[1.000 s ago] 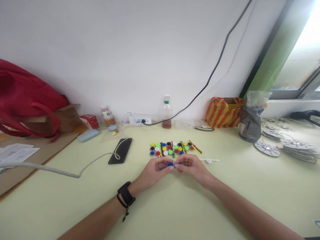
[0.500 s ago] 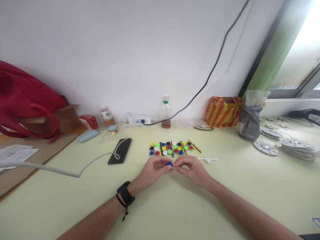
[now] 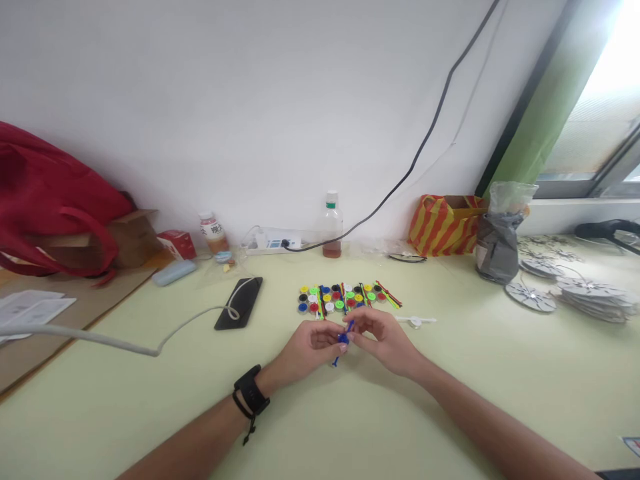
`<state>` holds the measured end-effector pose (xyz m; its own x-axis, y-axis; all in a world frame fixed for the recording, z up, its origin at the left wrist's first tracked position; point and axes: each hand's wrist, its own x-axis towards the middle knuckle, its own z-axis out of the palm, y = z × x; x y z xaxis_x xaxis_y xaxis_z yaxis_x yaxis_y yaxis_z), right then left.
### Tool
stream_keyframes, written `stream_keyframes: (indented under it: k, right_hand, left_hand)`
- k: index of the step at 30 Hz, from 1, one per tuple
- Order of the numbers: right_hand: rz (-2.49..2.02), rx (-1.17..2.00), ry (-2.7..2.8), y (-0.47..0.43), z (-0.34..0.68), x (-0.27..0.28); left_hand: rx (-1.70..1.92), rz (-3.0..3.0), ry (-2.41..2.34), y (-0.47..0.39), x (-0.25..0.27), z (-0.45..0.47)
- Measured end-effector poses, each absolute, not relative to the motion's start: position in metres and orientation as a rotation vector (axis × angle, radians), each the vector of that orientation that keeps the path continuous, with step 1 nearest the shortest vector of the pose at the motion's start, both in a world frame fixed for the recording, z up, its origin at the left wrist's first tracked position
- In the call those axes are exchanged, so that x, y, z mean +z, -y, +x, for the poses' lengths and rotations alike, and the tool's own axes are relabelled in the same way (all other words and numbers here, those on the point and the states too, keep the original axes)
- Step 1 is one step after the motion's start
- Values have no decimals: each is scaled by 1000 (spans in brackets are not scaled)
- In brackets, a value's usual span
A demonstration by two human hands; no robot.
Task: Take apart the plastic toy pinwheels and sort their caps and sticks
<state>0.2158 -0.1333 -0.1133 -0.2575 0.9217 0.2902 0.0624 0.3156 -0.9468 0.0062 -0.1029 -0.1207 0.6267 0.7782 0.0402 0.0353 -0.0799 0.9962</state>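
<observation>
Working remotely, I'd worry first about the desk (image 3: 300, 427): if either hand swung forward, knuckles could scatter the discs (image 3: 338, 296) and sticks (image 3: 390, 295) just beyond, and a rightward drift could catch the white piece (image 3: 415, 322). My left hand (image 3: 311, 345) is nearly closed, thumb and fingertips on the round middle of the blue piece (image 3: 343, 338); my right hand (image 3: 384, 339) is drawn into a pinch at its upper end. Uneven pressure could twist the piece loose; pushing too hard could bend an arm. It sits between both hands, over the desk, nearer me than the discs. It's deep blue and tilted, one slim arm rising by the right fingertips, another slanting down below to a small forked tip. Fingers hide part of the middle.
</observation>
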Motion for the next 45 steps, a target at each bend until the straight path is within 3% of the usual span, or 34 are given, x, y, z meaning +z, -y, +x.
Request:
stream_keyframes:
  k: [10, 15, 23, 41, 45]
  right_hand:
    - [-912, 1566, 1540, 140, 213, -107]
    - [-935, 1367, 1590, 134, 222, -105]
    - [-1056, 680, 1948, 138, 225, -103]
    - [-1053, 838, 1848, 136, 227, -106]
    - [-1038, 698, 1819, 134, 230, -107]
  left_hand:
    - [1028, 1591, -720, 101, -116, 5]
    - [1022, 1686, -799, 100, -118, 3]
    - [1016, 1712, -868, 102, -119, 6]
    - [860, 1468, -624, 102, -110, 2]
    - [858, 1431, -685, 101, -111, 1]
